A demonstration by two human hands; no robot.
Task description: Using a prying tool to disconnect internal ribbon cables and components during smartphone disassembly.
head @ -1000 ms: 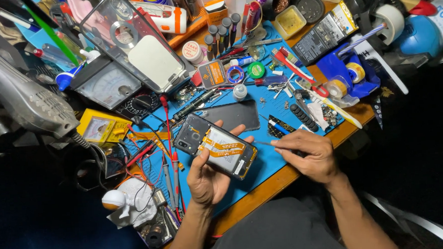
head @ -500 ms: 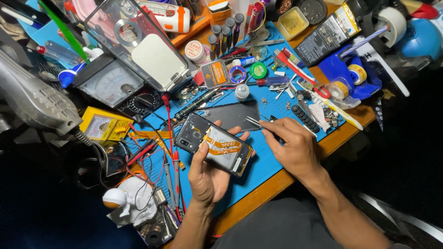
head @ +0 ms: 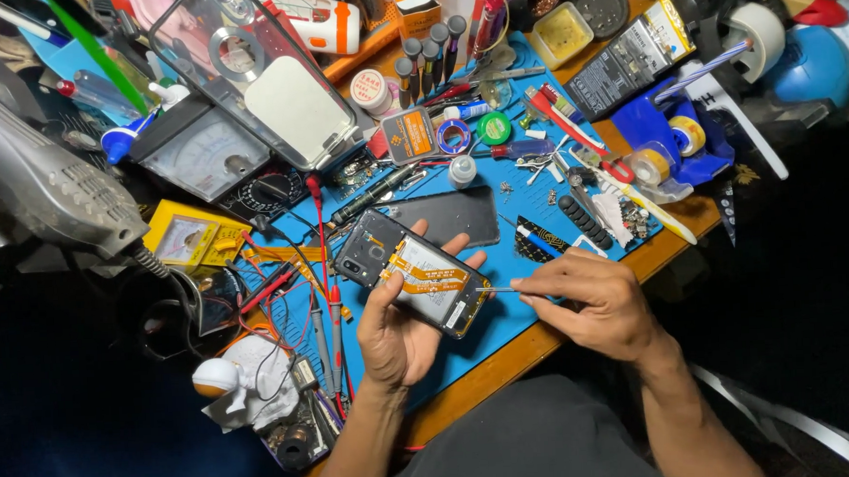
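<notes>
At the far left edge of the blue mat (head: 504,311) lie red test leads (head: 326,271), below an analog meter (head: 206,153). Next, the left hand (head: 400,330) cups an opened phone (head: 415,272) from beneath, fingers curled up around its edges; the phone sits tilted above the mat's middle, its orange flex cable showing. Just behind it lies a dark back cover (head: 452,216). To the right, the right hand (head: 594,303) pinches a thin screwdriver (head: 496,289), whose tip meets the phone's lower right edge.
</notes>
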